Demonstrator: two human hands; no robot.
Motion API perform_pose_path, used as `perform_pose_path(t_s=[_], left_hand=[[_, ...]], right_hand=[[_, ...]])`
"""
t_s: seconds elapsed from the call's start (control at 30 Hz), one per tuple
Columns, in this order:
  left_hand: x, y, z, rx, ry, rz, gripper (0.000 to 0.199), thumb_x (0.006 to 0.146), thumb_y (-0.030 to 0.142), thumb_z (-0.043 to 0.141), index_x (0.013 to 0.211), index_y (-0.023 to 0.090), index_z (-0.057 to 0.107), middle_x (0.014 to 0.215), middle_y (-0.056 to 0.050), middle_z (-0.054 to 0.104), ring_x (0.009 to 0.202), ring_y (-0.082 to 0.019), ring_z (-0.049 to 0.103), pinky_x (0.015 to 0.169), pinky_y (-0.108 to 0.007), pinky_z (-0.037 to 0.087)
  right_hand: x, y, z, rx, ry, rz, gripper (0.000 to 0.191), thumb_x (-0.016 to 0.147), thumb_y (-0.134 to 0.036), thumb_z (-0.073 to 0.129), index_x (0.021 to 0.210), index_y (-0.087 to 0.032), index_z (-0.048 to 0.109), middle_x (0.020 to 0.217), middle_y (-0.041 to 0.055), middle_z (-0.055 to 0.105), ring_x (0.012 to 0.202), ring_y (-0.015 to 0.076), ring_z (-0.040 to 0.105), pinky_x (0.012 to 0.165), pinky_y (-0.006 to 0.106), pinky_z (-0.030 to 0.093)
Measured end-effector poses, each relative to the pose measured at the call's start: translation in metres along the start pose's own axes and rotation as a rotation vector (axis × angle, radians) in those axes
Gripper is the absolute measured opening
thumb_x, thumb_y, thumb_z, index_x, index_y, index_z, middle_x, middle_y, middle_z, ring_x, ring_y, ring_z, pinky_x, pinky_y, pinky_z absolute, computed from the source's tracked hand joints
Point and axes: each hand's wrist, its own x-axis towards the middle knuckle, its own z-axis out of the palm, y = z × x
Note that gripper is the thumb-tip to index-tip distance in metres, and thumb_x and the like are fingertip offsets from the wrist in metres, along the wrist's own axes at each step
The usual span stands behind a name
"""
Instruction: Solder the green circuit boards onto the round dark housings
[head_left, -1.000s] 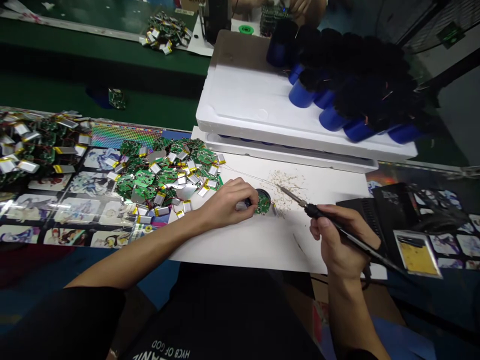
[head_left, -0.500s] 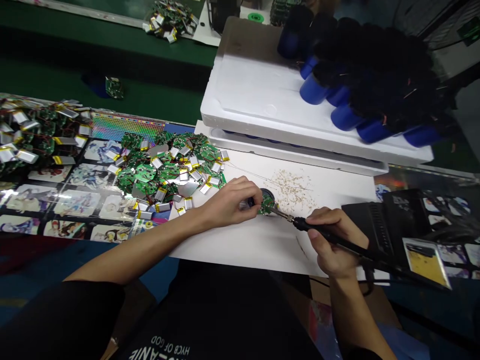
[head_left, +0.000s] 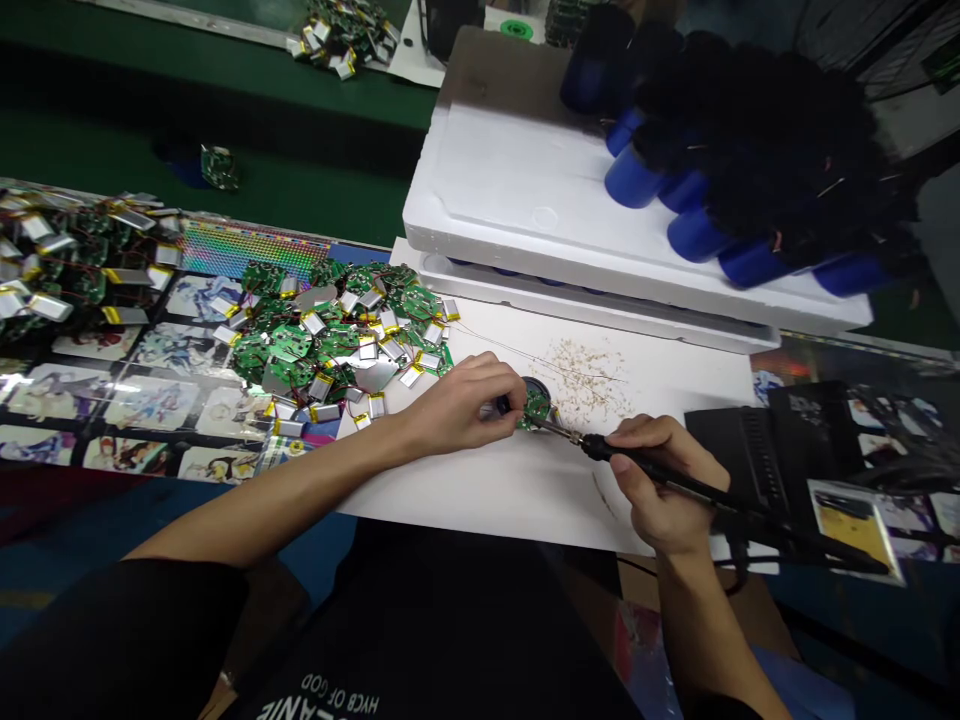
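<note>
My right hand (head_left: 671, 485) is wrapped round the black handle of a soldering iron (head_left: 630, 458). Its metal tip reaches the lower right part of a small green circuit board (head_left: 535, 408). Behind that board shows a dark round rim (head_left: 538, 385). At the board's left edge my left hand (head_left: 484, 400) is closed, thumb and fingers pinched together round a small dark piece (head_left: 501, 405); what this piece is, the fingers hide. To the left lies a heap of green circuit boards with silver battery packs (head_left: 337, 340) wired to them.
Stacked white foam trays (head_left: 517, 180) stand behind the work, the top one bearing many blue cups (head_left: 634, 178). Tan crumbs (head_left: 589, 375) lie on the white board (head_left: 480, 490). At right are a black soldering station (head_left: 739, 450) and a yellow sponge (head_left: 855, 525). More circuit boards (head_left: 82, 250) lie far left.
My right hand has moved slightly left, and the soldering iron's tip has come a little further over the circuit board. My left hand keeps nearly the same place and pinch.
</note>
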Motion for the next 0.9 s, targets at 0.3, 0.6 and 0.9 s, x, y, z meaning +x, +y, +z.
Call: perform_pose_path(t_s=[0.3,0.6,0.9], left_hand=[[0.000,-0.001,0.000,0.005,0.013,0.034,0.009,0.096,0.013,0.062,0.091,0.020,0.063,0.098,-0.004,0.076,0.096,-0.021,0.066,0.091,-0.035,0.050],[-0.001,-0.002,0.000,0.011,0.019,0.043,0.009,0.097,0.014,0.061,0.091,0.021,0.063,0.098,-0.004,0.076,0.095,-0.020,0.065,0.090,-0.035,0.050],[-0.001,-0.002,0.001,0.011,0.025,0.059,0.009,0.098,0.015,0.060,0.092,0.020,0.064,0.098,-0.004,0.076,0.095,-0.020,0.066,0.090,-0.034,0.050]], right_hand=[[0.007,-0.005,-0.002,-0.113,0.001,-0.020,0.004,0.090,-0.025,0.077,0.088,-0.024,0.074,0.072,-0.0010,0.071,0.059,0.0138,0.066,0.050,0.024,0.050],[0.005,-0.001,-0.003,-0.097,0.042,-0.023,0.006,0.090,-0.027,0.079,0.087,-0.023,0.076,0.071,0.0006,0.071,0.060,0.0154,0.067,0.050,0.026,0.051],[0.000,-0.012,0.002,0.012,0.378,-0.054,0.017,0.094,-0.032,0.080,0.106,-0.020,0.076,0.082,0.0010,0.076,0.053,0.0143,0.069,0.040,0.025,0.049]])
